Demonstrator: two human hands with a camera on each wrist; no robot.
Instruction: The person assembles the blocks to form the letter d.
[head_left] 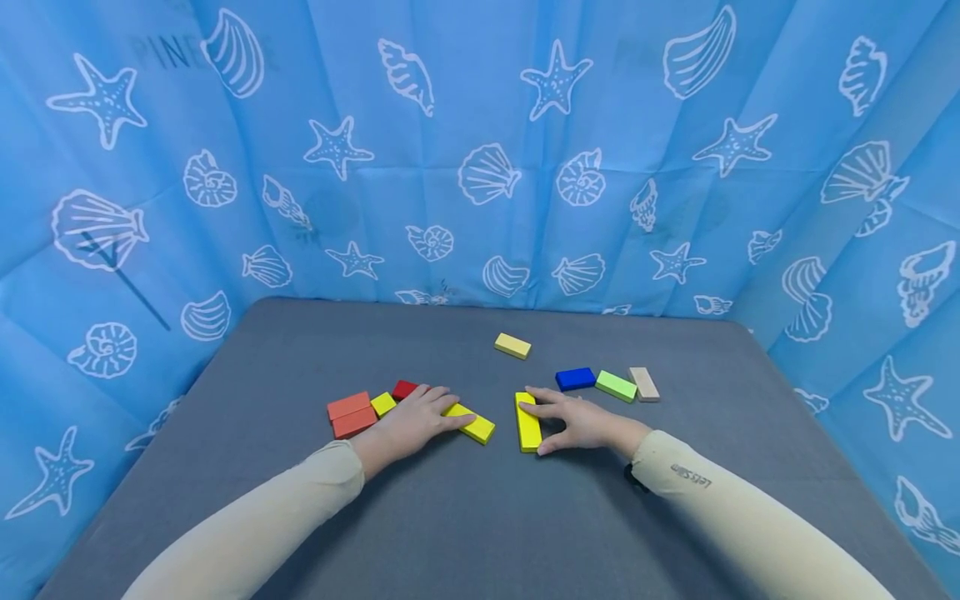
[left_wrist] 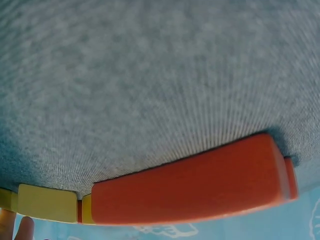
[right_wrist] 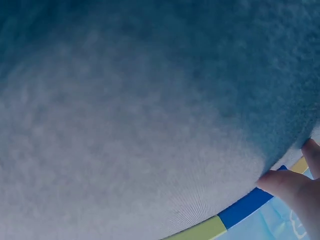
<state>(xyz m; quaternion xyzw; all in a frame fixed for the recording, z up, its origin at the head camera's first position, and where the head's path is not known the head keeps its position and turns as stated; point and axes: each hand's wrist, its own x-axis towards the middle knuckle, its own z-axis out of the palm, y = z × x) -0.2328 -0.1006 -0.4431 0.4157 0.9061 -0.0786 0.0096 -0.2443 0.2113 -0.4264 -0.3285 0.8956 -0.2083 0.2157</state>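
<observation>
My left hand (head_left: 412,419) reaches over a yellow block (head_left: 477,427), thumb and fingers around its left part. Opposite it, my right hand (head_left: 576,422) holds a second yellow block (head_left: 529,427), its thumb by the near end and fingers at the far end and on top. This block lies nearly lengthwise on the table, while the left one slants. Beside the left hand are a red block (head_left: 404,389), partly covered by it, a small yellow block (head_left: 383,405) and two orange-red blocks (head_left: 349,406). One orange-red block (left_wrist: 190,185) looms large in the left wrist view.
Right of the right hand, a blue block (head_left: 575,379), a light green block (head_left: 617,386) and a beige block (head_left: 644,384) lie in a row. A pale yellow block (head_left: 513,346) lies farther back. A blue seashell curtain (head_left: 487,225) surrounds the grey table (head_left: 480,533).
</observation>
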